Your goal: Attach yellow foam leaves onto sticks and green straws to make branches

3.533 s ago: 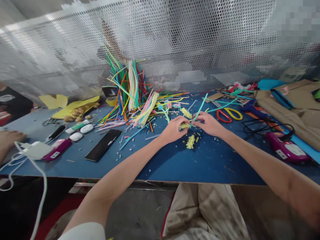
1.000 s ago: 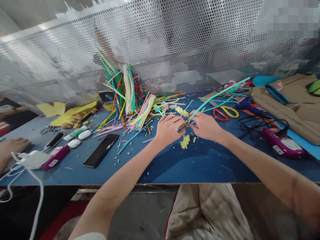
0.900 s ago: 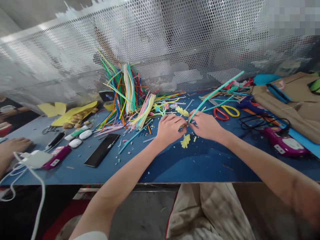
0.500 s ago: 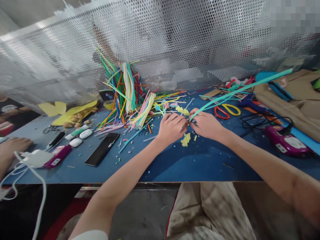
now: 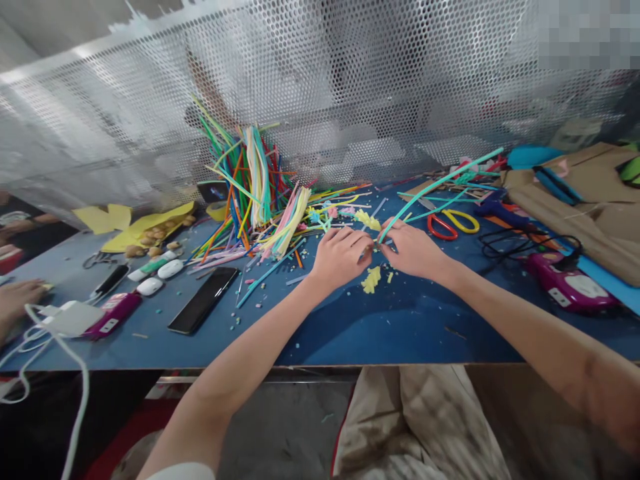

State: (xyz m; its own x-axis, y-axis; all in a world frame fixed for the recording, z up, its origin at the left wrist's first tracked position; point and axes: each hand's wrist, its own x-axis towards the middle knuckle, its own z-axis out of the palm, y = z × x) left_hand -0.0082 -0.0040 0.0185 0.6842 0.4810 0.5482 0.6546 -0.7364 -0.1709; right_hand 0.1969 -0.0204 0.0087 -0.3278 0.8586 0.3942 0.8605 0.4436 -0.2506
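Near the middle of the table my right hand (image 5: 413, 248) is closed on teal pipe cleaners (image 5: 443, 179), whose long ends slant up to the right. Close beside it, my left hand (image 5: 343, 255) has its fingers pinched near the lower end of these pipe cleaners; what lies between its fingertips is hidden. A fuzzy yellow leaf-shaped piece (image 5: 369, 220) is just beyond the fingertips. Another yellow leaf-shaped piece (image 5: 371, 280) lies just below them. Whether either piece is joined to what I hold, I cannot tell.
Bundles of colored pipe cleaners (image 5: 257, 177) stand behind to the left. A phone (image 5: 204, 300) lies left of my arm. Scissors with red and yellow handles (image 5: 454, 223), a purple power strip (image 5: 570, 283) and cardboard (image 5: 595, 207) are on the right. Another person's hand (image 5: 20, 300) rests far left.
The long teal ends have swung left, and one strand has dropped lower and separated from the other. My hands stay nearly in place, with a slightly wider gap between the fingertips.
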